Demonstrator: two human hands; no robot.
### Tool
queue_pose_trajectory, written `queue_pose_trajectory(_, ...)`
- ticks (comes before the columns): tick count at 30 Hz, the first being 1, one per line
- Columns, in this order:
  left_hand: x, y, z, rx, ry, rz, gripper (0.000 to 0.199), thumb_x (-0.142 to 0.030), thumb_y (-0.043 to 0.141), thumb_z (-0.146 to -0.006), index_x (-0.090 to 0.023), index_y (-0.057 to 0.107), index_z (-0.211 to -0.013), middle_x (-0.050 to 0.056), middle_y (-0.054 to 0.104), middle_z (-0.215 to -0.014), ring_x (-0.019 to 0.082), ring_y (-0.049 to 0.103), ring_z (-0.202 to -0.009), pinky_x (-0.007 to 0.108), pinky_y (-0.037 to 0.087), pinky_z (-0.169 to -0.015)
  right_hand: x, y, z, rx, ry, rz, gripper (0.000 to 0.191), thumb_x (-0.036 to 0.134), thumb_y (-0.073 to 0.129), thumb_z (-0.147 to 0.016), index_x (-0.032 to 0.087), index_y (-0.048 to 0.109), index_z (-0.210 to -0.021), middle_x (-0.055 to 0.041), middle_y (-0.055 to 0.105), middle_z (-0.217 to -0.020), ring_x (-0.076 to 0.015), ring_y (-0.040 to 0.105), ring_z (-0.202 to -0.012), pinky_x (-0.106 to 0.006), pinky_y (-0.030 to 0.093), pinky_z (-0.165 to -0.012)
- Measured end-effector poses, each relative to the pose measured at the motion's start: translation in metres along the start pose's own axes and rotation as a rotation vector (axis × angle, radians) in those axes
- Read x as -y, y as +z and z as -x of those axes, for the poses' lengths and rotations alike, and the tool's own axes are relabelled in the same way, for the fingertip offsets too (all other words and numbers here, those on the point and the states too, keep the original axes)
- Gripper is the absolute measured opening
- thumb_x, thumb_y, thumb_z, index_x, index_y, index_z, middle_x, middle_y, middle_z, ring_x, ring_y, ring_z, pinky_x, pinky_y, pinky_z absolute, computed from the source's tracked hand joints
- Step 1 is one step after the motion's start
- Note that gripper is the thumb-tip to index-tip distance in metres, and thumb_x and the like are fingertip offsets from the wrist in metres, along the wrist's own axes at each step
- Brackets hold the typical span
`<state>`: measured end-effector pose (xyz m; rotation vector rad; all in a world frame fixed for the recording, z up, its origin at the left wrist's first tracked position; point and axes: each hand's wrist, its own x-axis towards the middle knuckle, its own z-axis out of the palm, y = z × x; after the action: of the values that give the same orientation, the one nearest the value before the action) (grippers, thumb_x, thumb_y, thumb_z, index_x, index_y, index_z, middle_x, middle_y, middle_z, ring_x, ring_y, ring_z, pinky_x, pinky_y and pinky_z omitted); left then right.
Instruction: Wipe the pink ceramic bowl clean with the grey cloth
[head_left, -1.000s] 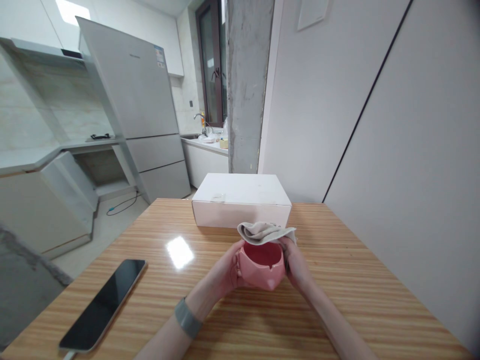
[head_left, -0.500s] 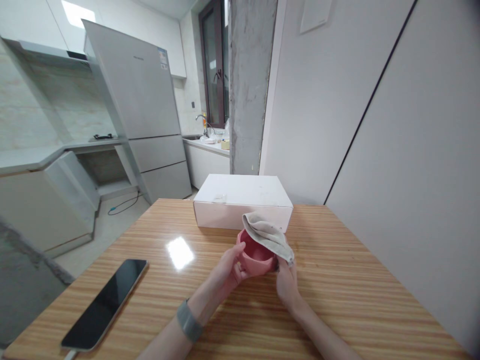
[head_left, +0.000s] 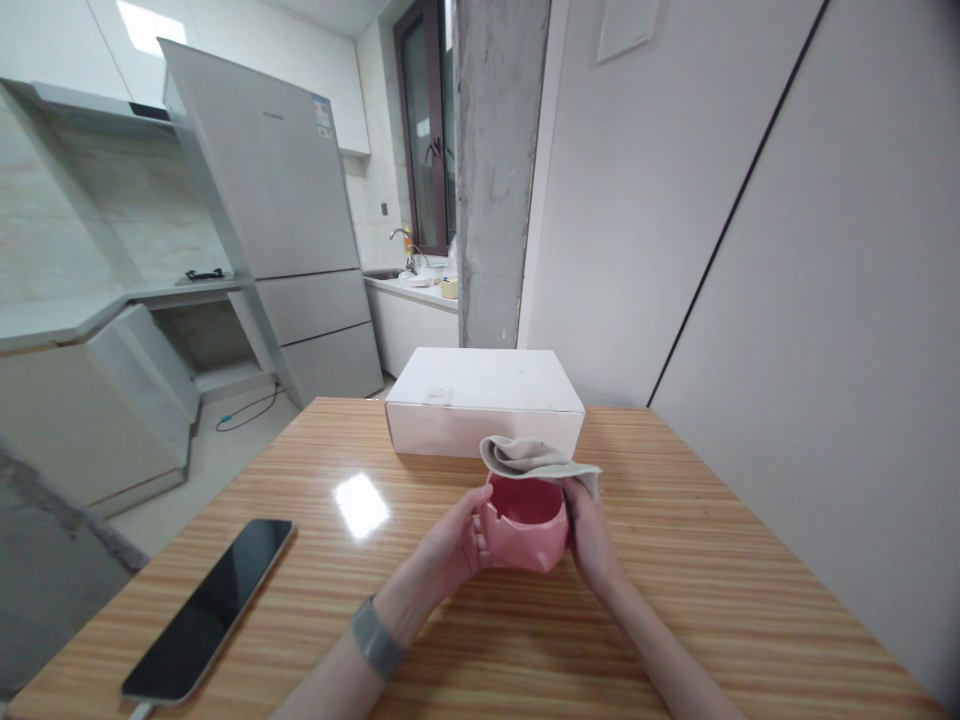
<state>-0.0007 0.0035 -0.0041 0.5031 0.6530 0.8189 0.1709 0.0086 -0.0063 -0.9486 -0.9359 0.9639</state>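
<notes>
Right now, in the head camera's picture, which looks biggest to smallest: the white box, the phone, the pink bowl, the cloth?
1. white box
2. phone, though it lies nearer the camera, so this is unsure
3. pink bowl
4. cloth, about like the bowl; partly bunched

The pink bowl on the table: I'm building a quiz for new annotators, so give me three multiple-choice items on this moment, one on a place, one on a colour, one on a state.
1. Where does the phone lie?
A. on the white box
B. on the table, to the left of the hands
C. inside the bowl

2. What colour is the cloth?
A. beige
B. blue
C. black

3. How is the pink bowl held?
A. by the left hand alone
B. lying untouched
C. between both hands

Answers:
1 B, the phone rests flat on the wooden table, near its left edge.
2 A, the cloth over the rim is pale beige.
3 C, the left hand and the right hand grip opposite sides; the right also holds the cloth.
</notes>
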Motion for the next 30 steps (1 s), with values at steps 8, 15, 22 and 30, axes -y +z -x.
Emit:
queue_pose_trajectory(8,-0.007,0.005,0.002,0.066,0.190,0.072,0.035,-0.031,0.059,-0.087,-0.014,0.060,-0.117,0.011,0.066,-0.118,0.019,0.066,-0.096,0.026,0.056,-0.071,0.020,0.006,0.030,0.448,-0.657,0.604,0.054,0.035,0.047,-0.084,0.030,0.047,-0.137,-0.0018,0.039,-0.149,-0.0330,0.028,-0.138,-0.052,0.017,-0.113)
queue_pose_trajectory(15,-0.009,0.007,0.009,0.186,0.240,-0.045,0.041,-0.029,0.066,-0.081,-0.020,0.057,-0.120,0.010,0.059,-0.128,0.026,0.057,-0.113,0.034,0.055,-0.082,0.023,0.003,0.025,0.451,-0.635,0.690,0.065,0.034,0.046,-0.083,0.026,0.031,-0.146,-0.0062,0.027,-0.154,-0.0330,0.026,-0.138,-0.052,0.020,-0.111)
queue_pose_trajectory(22,-0.010,0.005,0.011,0.098,0.241,-0.229,0.054,-0.016,0.080,-0.064,-0.013,0.059,-0.113,0.013,0.066,-0.111,0.024,0.065,-0.095,0.034,0.053,-0.081,0.009,0.007,0.017,0.097,-0.107,0.064,0.036,0.044,0.063,-0.080,0.024,0.067,-0.110,-0.0036,0.068,-0.117,-0.0235,0.056,-0.117,-0.036,0.038,-0.105)
queue_pose_trajectory(30,-0.010,0.003,0.008,0.139,0.128,-0.025,0.062,-0.059,0.050,-0.082,-0.009,0.060,-0.117,0.019,0.069,-0.108,0.032,0.064,-0.101,0.048,0.045,-0.092,0.012,0.017,0.007,-0.195,0.258,-0.411,0.036,0.049,0.067,-0.072,0.021,0.071,-0.096,-0.0008,0.077,-0.092,-0.0238,0.068,-0.101,-0.035,0.054,-0.089)
